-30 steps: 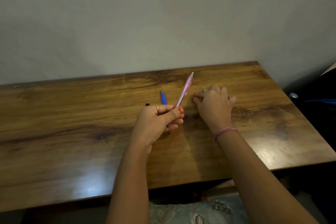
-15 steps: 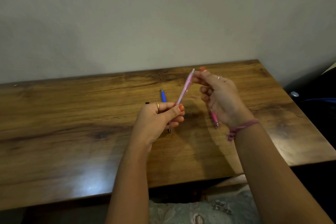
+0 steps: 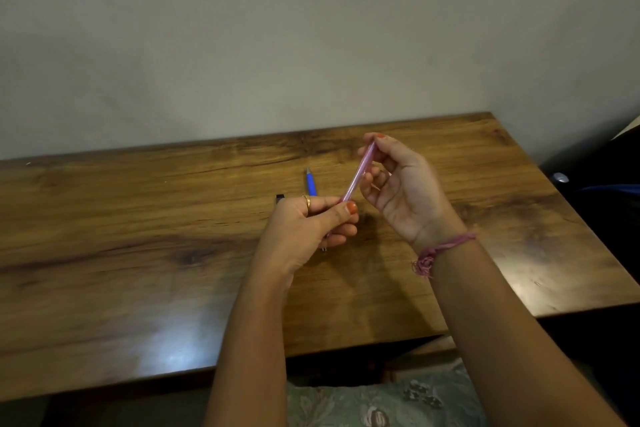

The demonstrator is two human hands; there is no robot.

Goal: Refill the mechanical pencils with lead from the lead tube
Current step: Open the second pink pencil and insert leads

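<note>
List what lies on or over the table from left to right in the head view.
Small black piece → left hand gripping the pink pencil's lower end → blue pencil lying on the table → pink pencil → right hand pinching its upper end.

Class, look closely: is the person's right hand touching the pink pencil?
Touching. The head view shows the right hand pinching the pink pencil at its top end with its fingertips.
</note>
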